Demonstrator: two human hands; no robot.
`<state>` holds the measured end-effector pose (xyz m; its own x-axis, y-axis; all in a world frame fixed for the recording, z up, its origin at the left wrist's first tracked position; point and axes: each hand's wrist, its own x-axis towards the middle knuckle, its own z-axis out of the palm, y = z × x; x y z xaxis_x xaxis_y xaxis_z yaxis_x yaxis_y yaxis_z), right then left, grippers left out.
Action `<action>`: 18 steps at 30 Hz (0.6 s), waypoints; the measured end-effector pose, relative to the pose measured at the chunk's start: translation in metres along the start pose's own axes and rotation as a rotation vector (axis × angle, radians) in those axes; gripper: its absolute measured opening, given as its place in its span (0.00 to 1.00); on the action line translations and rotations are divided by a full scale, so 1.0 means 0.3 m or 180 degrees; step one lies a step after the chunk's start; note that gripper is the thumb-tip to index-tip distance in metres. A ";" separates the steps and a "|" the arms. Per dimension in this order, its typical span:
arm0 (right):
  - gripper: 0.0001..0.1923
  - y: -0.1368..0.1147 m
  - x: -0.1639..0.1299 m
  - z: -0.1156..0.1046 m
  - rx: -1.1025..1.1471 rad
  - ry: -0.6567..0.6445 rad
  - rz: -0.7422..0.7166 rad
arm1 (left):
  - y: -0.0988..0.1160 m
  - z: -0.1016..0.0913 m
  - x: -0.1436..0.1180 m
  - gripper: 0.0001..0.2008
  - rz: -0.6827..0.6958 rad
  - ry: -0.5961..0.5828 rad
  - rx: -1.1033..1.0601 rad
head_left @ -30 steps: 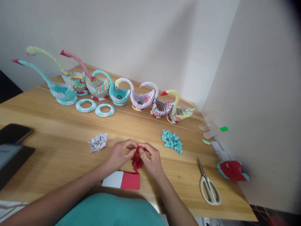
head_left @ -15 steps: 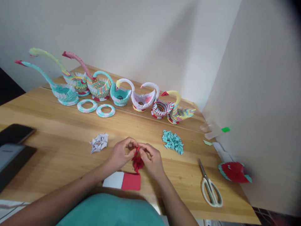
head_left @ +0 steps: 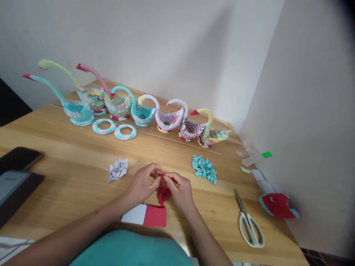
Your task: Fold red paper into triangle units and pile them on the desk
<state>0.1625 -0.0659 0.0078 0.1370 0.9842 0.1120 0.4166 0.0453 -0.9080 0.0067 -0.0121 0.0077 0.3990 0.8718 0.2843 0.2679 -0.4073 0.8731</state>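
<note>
Two hands (head_left: 161,186) pinching one red paper piece (head_left: 163,193), seven swans (head_left: 144,109), two rings (head_left: 114,128)

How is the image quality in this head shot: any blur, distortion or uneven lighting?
Head view: soft, even light, with a faint shadow across the back wall; wide-angle bending at the edges, and a dark vignette in the top right corner; the red paper piece between left hand and right hand is slightly soft; the scissors read clearly.
</note>
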 end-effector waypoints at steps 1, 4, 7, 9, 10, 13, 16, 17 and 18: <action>0.10 -0.001 -0.001 -0.002 -0.0098 -0.0004 -0.0062 | -0.002 0.001 -0.001 0.06 0.0011 0.0000 0.0033; 0.11 -0.008 -0.001 -0.010 -0.0296 -0.0034 -0.0222 | -0.004 0.001 -0.002 0.06 0.0031 -0.0064 0.0099; 0.11 -0.015 0.000 -0.014 -0.0320 -0.0081 -0.0267 | -0.002 -0.001 -0.003 0.07 0.0033 -0.0119 0.0146; 0.10 -0.019 0.002 -0.014 -0.0317 -0.0096 -0.0230 | 0.000 -0.003 -0.003 0.07 0.0029 -0.0123 0.0177; 0.10 -0.020 0.002 -0.013 -0.0314 -0.0098 -0.0207 | 0.001 -0.003 -0.003 0.07 0.0028 -0.0120 0.0186; 0.09 -0.022 0.003 -0.012 -0.0325 -0.0106 -0.0189 | -0.001 -0.003 -0.005 0.07 0.0048 -0.0113 0.0200; 0.10 -0.024 0.002 -0.014 -0.0397 -0.0145 -0.0265 | -0.007 -0.001 -0.009 0.08 0.0098 -0.0150 0.0240; 0.11 -0.025 0.002 -0.016 -0.0385 -0.0178 -0.0269 | -0.010 0.001 -0.010 0.08 0.0124 -0.0166 0.0252; 0.12 -0.026 0.001 -0.017 -0.0341 -0.0221 -0.0249 | -0.012 0.002 -0.011 0.08 0.0146 -0.0184 0.0257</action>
<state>0.1640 -0.0668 0.0170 0.0395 0.9880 0.1493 0.5175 0.1076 -0.8489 0.0049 -0.0138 0.0033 0.4617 0.8356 0.2978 0.3170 -0.4690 0.8243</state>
